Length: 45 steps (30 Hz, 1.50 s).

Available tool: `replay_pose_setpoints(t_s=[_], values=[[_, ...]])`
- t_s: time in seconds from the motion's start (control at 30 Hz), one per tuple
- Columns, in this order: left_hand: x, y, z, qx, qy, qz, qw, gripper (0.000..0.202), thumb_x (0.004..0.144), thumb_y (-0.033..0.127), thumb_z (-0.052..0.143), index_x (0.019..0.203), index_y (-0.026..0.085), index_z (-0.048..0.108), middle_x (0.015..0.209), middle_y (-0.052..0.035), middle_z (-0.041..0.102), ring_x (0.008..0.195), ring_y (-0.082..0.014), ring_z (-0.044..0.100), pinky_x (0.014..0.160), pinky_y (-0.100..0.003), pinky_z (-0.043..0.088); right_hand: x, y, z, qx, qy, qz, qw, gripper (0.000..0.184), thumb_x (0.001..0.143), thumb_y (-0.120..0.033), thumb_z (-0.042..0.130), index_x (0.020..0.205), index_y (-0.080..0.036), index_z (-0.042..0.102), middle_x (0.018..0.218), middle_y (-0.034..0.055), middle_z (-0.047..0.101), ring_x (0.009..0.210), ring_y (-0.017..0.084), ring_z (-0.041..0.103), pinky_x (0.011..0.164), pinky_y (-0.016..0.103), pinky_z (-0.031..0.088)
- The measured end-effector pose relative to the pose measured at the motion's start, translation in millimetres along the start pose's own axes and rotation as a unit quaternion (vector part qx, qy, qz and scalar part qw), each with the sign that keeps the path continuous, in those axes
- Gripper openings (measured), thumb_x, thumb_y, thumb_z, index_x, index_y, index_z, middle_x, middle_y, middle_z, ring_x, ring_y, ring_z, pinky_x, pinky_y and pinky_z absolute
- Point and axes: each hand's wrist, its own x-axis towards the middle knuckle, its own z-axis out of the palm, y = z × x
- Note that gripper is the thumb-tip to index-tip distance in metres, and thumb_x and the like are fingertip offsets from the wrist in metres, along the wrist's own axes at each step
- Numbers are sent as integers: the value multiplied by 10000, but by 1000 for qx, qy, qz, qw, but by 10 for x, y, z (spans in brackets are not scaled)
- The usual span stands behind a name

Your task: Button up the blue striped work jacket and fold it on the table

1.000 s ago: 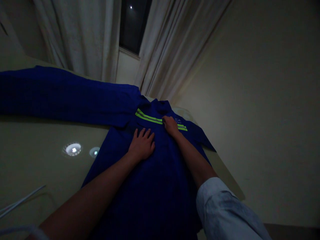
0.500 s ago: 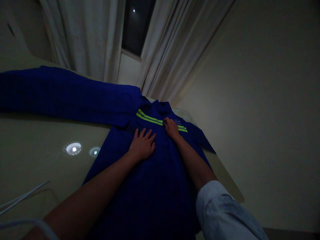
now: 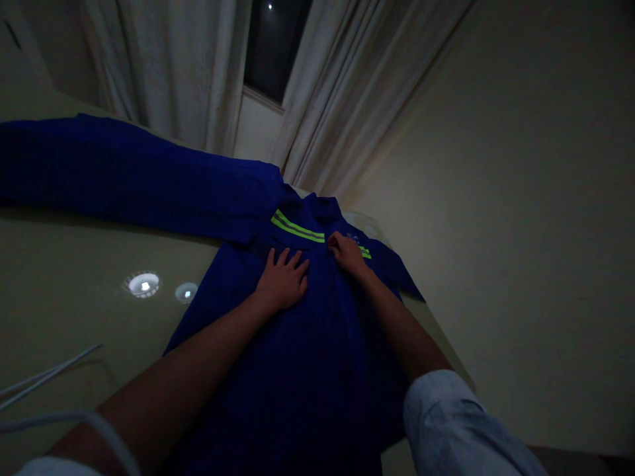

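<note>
A dark blue work jacket (image 3: 307,357) with yellow-green reflective strips (image 3: 296,229) across the chest lies spread on a glossy table. One sleeve (image 3: 149,182) stretches far to the left; the other hangs toward the table's right edge. My left hand (image 3: 284,281) rests flat on the jacket's chest, fingers spread, just below the left strip. At the front opening, my right hand (image 3: 347,254) is closed, thumb and fingers pinched on the jacket's front edge beside the strip. It covers part of the right strip and sits just below a small printed logo (image 3: 353,238).
The pale glossy table (image 3: 99,251) mirrors ceiling lights at the left. White cables (image 3: 49,377) lie at the lower left, one arching close over my left forearm. Curtains (image 3: 173,73) and a dark window (image 3: 275,49) stand behind; a wall (image 3: 536,231) borders the right.
My right hand has shifted slightly right along the chest strip, still pinched. My left hand stays flat in about the same place. The whole view has tilted a little.
</note>
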Motion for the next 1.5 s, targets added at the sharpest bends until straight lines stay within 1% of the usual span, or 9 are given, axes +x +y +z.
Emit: replay_pose_setpoints(t_s=[0.3,0.47,0.6,0.77,0.9,1.0,1.13,1.3,1.5], values=[[3,-9,9,-2,1,6,1000,608,1023,471,347,1564,246,507,1674,-112,422,1544,-440,312,1227,-731,125,-434,-88,-20,-7,-3,-17,1000,181,943,-102,633,1065,-234,617,1032,42,759,948,210,686,822,287,464],[-6,-3,-16,8,-9,-1,1000,608,1018,475,343,1565,265,505,1675,-99,424,1546,-420,316,1232,-713,131,-513,-168,-16,5,-7,3,1000,172,951,-106,626,1063,-236,613,1033,35,760,949,206,688,815,283,464],[-4,2,-37,10,-26,-1,1000,625,1022,484,330,1592,268,468,1695,-101,385,1565,-436,272,1230,-732,96,-583,-206,-84,-9,-19,5,1000,154,944,-112,634,1037,-234,621,996,30,746,934,208,675,786,276,445],[5,0,-53,5,-42,-2,999,650,1028,596,288,1610,344,429,1708,-88,363,1577,-466,224,1216,-751,76,-796,-243,-198,-9,-31,1,999,136,957,-141,638,1044,-243,615,999,22,726,945,200,658,791,263,429],[0,-2,-90,6,-52,4,999,730,990,709,308,1611,344,427,1712,-110,350,1575,-482,216,1211,-758,68,-916,-325,-297,-12,-24,-1,1000,121,967,-145,623,1040,-241,609,996,27,713,942,200,643,767,262,416],[-2,8,-121,20,-57,3,998,765,971,739,326,1618,339,414,1713,-126,343,1571,-487,223,1205,-762,84,-965,-394,-378,-27,-22,-4,999,136,959,-126,612,1034,-240,606,995,29,702,944,202,635,740,261,397],[4,21,-137,29,-70,-3,997,775,963,751,318,1622,351,402,1723,-113,324,1577,-474,213,1208,-755,90,-1073,-461,-453,-59,-36,-25,997,143,955,-130,617,1048,-239,610,977,37,681,903,206,622,696,266,365],[22,15,-136,29,-84,-12,996,782,967,745,290,1636,348,368,1738,-114,283,1589,-471,178,1210,-756,74,-1312,-515,-429,-79,-45,-32,995,139,971,-131,599,1051,-241,625,978,46,669,878,202,608,708,262,362],[42,34,-175,33,-105,-19,994,814,963,778,209,1646,355,340,1749,-108,255,1598,-456,165,1218,-746,83,-1566,-558,-318,-66,-29,-25,997,165,962,-98,575,1032,-239,625,968,46,666,868,199,603,732,260,372]])
